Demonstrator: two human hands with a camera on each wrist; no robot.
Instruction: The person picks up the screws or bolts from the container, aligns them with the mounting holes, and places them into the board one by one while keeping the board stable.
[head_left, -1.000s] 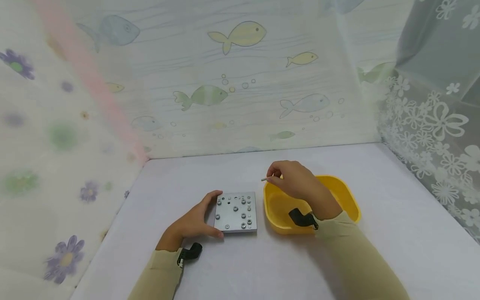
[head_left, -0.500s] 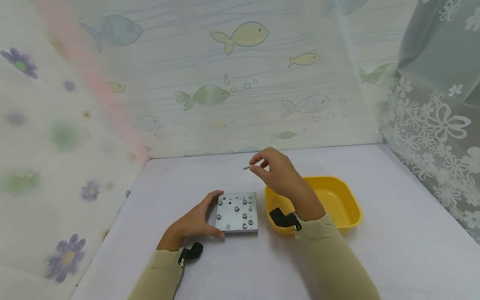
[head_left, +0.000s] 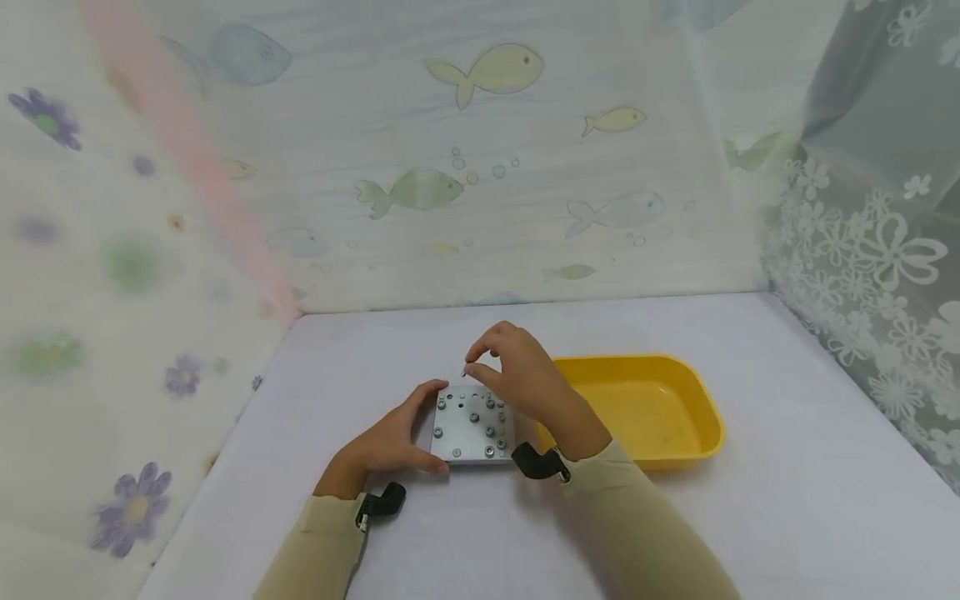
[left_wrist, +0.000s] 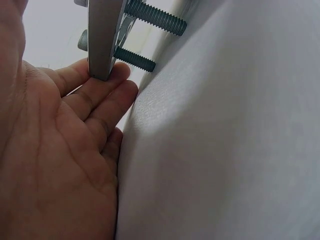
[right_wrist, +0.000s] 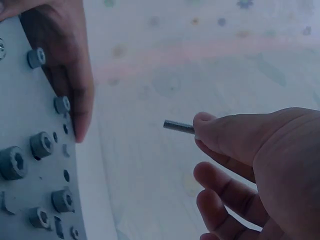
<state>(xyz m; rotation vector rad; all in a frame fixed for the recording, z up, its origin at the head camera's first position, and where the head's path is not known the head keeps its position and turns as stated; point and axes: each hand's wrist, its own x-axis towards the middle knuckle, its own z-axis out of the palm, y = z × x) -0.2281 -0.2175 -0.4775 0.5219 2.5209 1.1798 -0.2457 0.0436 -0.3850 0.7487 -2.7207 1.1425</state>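
A square silver metal plate [head_left: 453, 419], studded with several socket-head screws and some holes, stands in front of me. My left hand [head_left: 390, 437] grips it along its left side, thumb at the near corner and index finger at the far corner. In the left wrist view, threaded shanks [left_wrist: 157, 17] stick out beneath the plate, with the fingertips against its edge. Over the plate's far edge, my right hand [head_left: 517, 367] pinches a small screw [right_wrist: 179, 127] between thumb and index finger. Its slim ridged shank points outward; its other end is hidden in the fingertips.
A yellow plastic bin [head_left: 678, 457] stands right of the plate, partly behind my right wrist. Both wrists carry a small black camera [head_left: 384, 500]. The white table [head_left: 465, 533] ends at a fish-patterned curtain [head_left: 315, 150] at the back, with more curtains at both sides.
My right hand has moved left from over the yellow bin to the plate's far edge, rising then lowering, with the screw pinched throughout. The left hand keeps its grip on the plate.
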